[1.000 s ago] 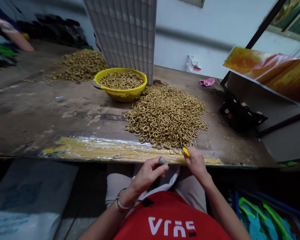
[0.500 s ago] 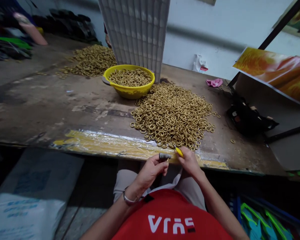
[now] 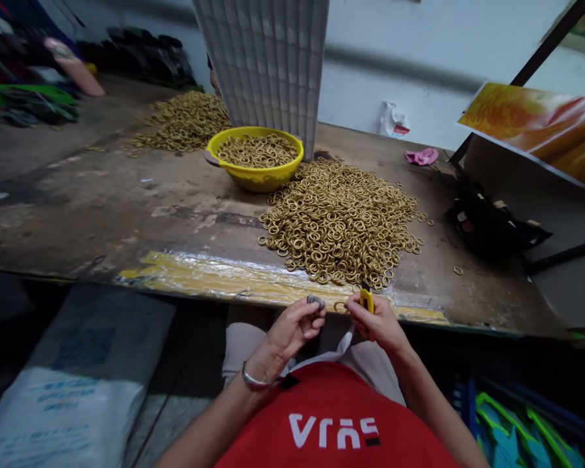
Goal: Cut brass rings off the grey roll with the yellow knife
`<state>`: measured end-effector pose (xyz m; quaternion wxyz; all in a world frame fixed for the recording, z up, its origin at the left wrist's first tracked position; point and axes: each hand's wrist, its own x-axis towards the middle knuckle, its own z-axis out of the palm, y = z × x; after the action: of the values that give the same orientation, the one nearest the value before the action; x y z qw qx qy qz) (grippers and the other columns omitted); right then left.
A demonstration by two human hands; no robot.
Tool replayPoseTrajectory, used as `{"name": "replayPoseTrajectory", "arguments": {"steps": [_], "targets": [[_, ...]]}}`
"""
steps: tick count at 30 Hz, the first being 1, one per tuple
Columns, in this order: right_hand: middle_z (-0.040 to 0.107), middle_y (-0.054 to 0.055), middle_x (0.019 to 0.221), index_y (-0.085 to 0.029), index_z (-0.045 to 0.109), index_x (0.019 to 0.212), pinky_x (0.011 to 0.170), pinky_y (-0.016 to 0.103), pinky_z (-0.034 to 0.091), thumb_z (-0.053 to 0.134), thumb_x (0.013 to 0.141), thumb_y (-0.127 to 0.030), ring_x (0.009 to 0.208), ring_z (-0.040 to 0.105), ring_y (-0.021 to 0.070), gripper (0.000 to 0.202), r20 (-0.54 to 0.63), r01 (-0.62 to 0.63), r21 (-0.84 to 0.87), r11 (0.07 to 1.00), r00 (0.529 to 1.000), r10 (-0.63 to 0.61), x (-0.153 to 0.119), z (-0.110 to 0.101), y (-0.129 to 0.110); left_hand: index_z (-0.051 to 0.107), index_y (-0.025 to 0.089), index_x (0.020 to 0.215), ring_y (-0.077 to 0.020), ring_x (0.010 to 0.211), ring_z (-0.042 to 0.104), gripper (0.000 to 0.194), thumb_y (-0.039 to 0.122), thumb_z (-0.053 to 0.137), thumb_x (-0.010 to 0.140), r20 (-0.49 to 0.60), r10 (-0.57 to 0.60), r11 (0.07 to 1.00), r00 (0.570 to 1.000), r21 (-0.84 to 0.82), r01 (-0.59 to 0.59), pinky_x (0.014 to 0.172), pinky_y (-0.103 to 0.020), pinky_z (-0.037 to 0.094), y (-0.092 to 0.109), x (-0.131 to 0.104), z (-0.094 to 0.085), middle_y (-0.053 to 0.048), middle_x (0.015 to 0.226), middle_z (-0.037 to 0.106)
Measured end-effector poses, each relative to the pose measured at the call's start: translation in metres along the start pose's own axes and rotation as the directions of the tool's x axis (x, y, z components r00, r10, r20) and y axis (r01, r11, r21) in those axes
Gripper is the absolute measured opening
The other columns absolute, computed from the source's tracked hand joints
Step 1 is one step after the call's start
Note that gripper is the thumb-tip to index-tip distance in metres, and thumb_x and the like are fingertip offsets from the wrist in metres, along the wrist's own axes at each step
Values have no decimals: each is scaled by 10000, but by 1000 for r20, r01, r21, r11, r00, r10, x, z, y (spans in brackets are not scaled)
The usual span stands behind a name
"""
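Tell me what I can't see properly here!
Head view:
Yellow tool: partly hidden by the right hand.
Left hand: whether its grip pinches anything, too small to tell.
Yellow bowl: its bottom, covered by rings.
Poster: right end, cut off by the picture's edge.

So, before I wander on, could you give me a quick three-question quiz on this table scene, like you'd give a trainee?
1. True or false: the right hand holds the yellow-handled tool.

2. What does the yellow bowl contain?

3. Fill in the blank: a grey covering is worn on a fingertip of the ____.

Key:
1. True.
2. A heap of gold-coloured rings.
3. left hand
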<state>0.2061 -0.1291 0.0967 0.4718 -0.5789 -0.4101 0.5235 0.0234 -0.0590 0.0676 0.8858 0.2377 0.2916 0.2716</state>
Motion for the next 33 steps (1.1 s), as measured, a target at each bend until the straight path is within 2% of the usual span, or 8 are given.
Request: {"name": "replayPoseTrajectory", "arguments": {"steps": [4, 8, 13, 17, 19, 24, 30, 33], "targets": [[452, -32, 626, -177, 567, 724, 540, 221, 333, 568, 882, -456, 570, 398, 93, 321, 108, 211, -227, 951, 976, -191, -1, -3, -5, 553, 145, 798, -48, 414, 430, 366, 460, 735, 756, 68, 2, 979, 998, 202, -16, 338, -126, 216, 0, -7, 7, 5, 601, 576], [506, -11, 696, -178, 568, 721, 617, 234, 373, 520, 921, -426, 657, 457, 115, 322, 214, 319, -316, 894, 942, -260, -1, -2, -11, 573, 130, 824, -42, 390, 434, 426, 486, 774, 705, 107, -23, 947, 994, 321, -12, 329, -131, 239, 1, -10, 14, 2, 603, 600], [533, -5, 697, -180, 592, 755, 647, 238, 388, 504, 939, -375, 667, 486, 124, 282, 163, 373, -374, 849, 928, -335, -5, 5, -12, 614, 109, 810, -55, 449, 495, 391, 405, 819, 658, 118, -33, 949, 992, 314, -5, 385, -152, 354, 2, -12, 14, -45, 711, 662], [574, 25, 759, -185, 607, 822, 673, 253, 400, 476, 937, -248, 708, 517, 145, 185, 109, 401, -550, 733, 904, -413, -12, 6, -4, 630, 109, 786, -70, 462, 506, 363, 411, 795, 670, 59, 50, 934, 997, 350, -67, 413, -177, 391, -1, -14, 15, -55, 718, 672], [583, 37, 800, -184, 607, 887, 677, 256, 401, 475, 881, -134, 732, 530, 155, 142, 122, 394, -670, 629, 895, -430, -17, 5, 1, 635, 111, 773, -72, 467, 502, 336, 411, 767, 695, 22, 126, 906, 992, 406, -124, 429, -182, 399, -2, -13, 16, -39, 686, 652], [601, 54, 901, -172, 601, 977, 695, 257, 413, 468, 748, 2, 780, 560, 168, 317, 147, 284, -872, 398, 929, -341, -25, 6, 8, 589, 139, 743, -70, 453, 436, 283, 399, 703, 745, 26, 227, 813, 974, 545, -204, 431, -184, 352, -5, -11, 18, 32, 578, 534], [619, 56, 926, -176, 596, 971, 662, 263, 394, 484, 809, -21, 753, 576, 168, 250, 115, 166, -962, 216, 966, -231, -19, 13, 7, 575, 146, 796, -80, 522, 386, 186, 328, 615, 804, 93, 281, 692, 955, 670, -268, 474, -193, 310, -7, -12, 16, 43, 611, 483], [636, 70, 930, -169, 592, 976, 648, 264, 373, 467, 843, -29, 761, 586, 169, 229, 0, 22, -990, 138, 988, -157, -9, 0, 10, 560, 149, 774, -86, 544, 378, 169, 308, 604, 808, 108, 273, 674, 956, 688, -270, 489, -200, 308, -4, -21, 17, 40, 615, 467]]}}
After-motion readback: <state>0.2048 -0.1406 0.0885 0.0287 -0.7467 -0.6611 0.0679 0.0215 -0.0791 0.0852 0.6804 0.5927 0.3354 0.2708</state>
